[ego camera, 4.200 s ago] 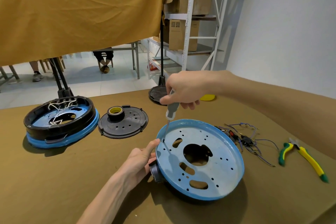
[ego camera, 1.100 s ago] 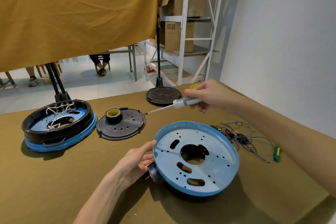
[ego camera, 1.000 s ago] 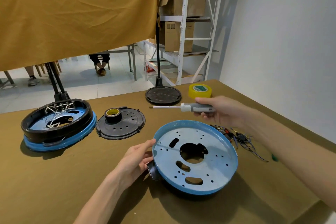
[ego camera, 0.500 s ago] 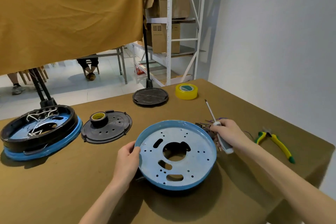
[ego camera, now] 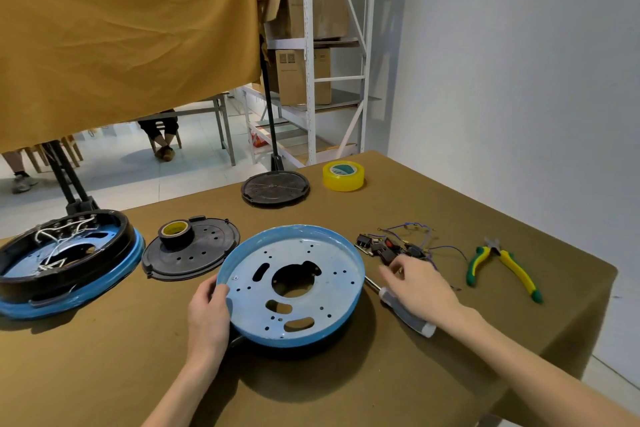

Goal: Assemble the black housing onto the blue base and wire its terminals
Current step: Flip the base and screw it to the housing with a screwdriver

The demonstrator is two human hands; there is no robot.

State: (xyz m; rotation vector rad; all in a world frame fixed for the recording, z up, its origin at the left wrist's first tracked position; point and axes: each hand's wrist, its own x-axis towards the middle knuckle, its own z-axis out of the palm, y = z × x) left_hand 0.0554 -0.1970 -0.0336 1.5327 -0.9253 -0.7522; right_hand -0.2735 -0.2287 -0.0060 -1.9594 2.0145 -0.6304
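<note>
Two hands work at one blue base (ego camera: 304,291), which lies rim-up at the middle of the table (ego camera: 104,374), tilted a little over something dark beneath it. The left hand (ego camera: 207,314) grips the base's near-left rim, thumb over the edge. The right hand (ego camera: 420,284) hovers just right of the base with loosely bent fingers, holding nothing that I can see; it sits over the screwdriver (ego camera: 403,308), which lies on the table with its tip toward the base and its handle toward the near right.

Just beyond the right hand's fingertips lies the wire bundle (ego camera: 398,246) with its small switches, so the right hand is plainly the nearer one for the wiring parts; reaching forward is likely the next move. The pliers (ego camera: 502,263) lie farther right, well apart, their long axis running away from the person.

Left of the base rests a black disc (ego camera: 194,251) with a tape roll (ego camera: 175,234) on it, and farther left a finished unit (ego camera: 59,260), black ring on blue. Behind stand another black lid (ego camera: 275,188) and a yellow tape roll (ego camera: 343,176). Nothing blocks the reach to the wires.
</note>
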